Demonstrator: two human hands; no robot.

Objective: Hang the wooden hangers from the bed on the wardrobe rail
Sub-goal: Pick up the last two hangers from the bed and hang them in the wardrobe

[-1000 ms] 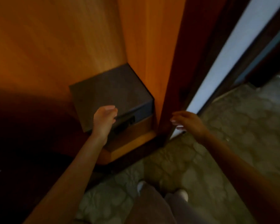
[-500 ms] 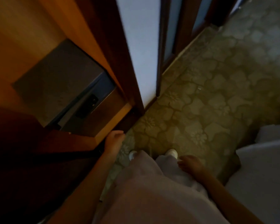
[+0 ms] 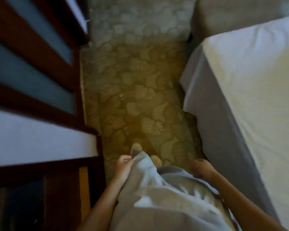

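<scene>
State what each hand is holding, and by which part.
Nothing is held: the left hand and the right hand hang loosely curled, each grip empty.

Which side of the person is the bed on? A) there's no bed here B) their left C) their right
C: the white-sheeted bed lies along the right, next to the right hand, while the dark wooden doors stand on the left.

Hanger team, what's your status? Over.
Left hand empty, hanging loose. Right hand empty, near the bed edge. No hangers in view. Wardrobe doors close on the left.
</scene>
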